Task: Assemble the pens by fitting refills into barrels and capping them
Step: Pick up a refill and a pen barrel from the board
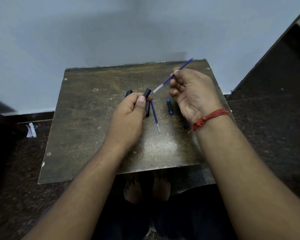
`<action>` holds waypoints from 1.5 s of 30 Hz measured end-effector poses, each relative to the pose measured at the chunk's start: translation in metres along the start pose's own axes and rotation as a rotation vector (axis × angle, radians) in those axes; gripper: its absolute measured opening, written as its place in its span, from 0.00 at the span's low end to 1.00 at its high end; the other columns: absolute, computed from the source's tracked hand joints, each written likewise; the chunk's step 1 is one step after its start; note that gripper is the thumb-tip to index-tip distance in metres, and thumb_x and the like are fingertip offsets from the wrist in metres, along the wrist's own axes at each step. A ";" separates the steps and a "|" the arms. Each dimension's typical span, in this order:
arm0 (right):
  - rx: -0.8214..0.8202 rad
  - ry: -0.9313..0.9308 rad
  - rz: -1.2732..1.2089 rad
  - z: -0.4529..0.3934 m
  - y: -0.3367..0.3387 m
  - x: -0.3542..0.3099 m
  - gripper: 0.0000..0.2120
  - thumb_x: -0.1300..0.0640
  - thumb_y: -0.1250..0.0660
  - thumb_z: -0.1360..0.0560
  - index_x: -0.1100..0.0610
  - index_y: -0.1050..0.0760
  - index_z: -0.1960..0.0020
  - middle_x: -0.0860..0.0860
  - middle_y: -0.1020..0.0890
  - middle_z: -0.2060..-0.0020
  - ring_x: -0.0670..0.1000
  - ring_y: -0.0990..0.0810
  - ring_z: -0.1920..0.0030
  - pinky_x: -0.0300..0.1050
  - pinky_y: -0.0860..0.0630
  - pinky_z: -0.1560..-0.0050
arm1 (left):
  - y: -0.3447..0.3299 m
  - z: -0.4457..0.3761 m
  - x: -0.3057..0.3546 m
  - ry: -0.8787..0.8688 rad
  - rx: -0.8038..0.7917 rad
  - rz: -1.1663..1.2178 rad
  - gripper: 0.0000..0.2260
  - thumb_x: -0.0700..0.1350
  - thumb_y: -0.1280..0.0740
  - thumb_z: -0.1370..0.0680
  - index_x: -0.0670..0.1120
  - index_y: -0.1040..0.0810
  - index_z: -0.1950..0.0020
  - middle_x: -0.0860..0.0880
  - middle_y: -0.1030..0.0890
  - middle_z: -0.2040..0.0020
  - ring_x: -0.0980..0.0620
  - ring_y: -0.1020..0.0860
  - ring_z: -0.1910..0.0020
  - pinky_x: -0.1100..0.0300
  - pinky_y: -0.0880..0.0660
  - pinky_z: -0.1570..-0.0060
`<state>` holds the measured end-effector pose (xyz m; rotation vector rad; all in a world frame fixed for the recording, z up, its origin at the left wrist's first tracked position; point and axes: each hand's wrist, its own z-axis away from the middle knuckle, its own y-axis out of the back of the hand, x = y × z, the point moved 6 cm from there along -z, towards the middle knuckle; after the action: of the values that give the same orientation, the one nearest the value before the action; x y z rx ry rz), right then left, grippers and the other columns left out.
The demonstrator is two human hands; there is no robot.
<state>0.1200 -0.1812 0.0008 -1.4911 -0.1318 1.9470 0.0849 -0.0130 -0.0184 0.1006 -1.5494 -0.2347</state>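
left hand (130, 108) closing around black barrel (147, 94), open end poking up past thumb. right hand (192, 90) pinching blue refill (173, 76) between thumb and fingertips, other fingers curling loose; refill slanting, its pale end just beside barrel mouth, not touching from what i'm seeing. second refill (154, 116) lying on wooden board (93, 135) beneath left hand, blue cap (170, 106) lying just right of it. red thread band (210, 116) wrapping right wrist. crumpled paper (31, 130) sitting on floor at left.
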 end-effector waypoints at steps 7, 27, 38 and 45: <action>0.011 0.036 0.032 -0.003 0.003 0.000 0.06 0.68 0.33 0.24 0.60 0.25 0.58 0.53 0.23 0.70 0.46 0.25 0.72 0.38 0.34 0.73 | 0.000 0.000 0.000 -0.004 0.000 -0.034 0.14 0.55 0.43 0.20 0.54 0.19 0.46 0.62 0.28 0.73 0.61 0.32 0.73 0.56 0.37 0.68; -0.143 0.254 0.576 0.005 -0.006 -0.012 0.09 0.49 0.32 0.22 0.52 0.18 0.58 0.48 0.16 0.63 0.43 0.23 0.64 0.36 0.31 0.65 | 0.003 0.001 0.003 -0.022 0.025 -0.014 0.12 0.53 0.43 0.17 0.55 0.20 0.48 0.61 0.28 0.71 0.60 0.33 0.72 0.56 0.37 0.67; -0.080 0.523 1.530 0.009 -0.007 -0.017 0.05 0.51 0.33 0.23 0.51 0.22 0.54 0.48 0.19 0.57 0.52 0.21 0.50 0.46 0.24 0.49 | 0.006 0.005 0.018 -0.160 0.107 0.003 0.07 0.48 0.43 0.18 0.53 0.26 0.47 0.55 0.24 0.63 0.59 0.28 0.66 0.56 0.30 0.59; -0.152 0.555 1.849 0.018 -0.018 0.012 0.07 0.60 0.37 0.24 0.56 0.26 0.46 0.55 0.20 0.51 0.60 0.26 0.43 0.48 0.29 0.54 | 0.003 0.005 0.016 -0.155 0.096 -0.047 0.07 0.46 0.43 0.17 0.55 0.27 0.50 0.54 0.22 0.63 0.58 0.28 0.67 0.52 0.29 0.60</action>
<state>0.1106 -0.1551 0.0058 -2.4866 2.0024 2.4307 0.0803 -0.0127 -0.0023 0.1983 -1.7140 -0.2091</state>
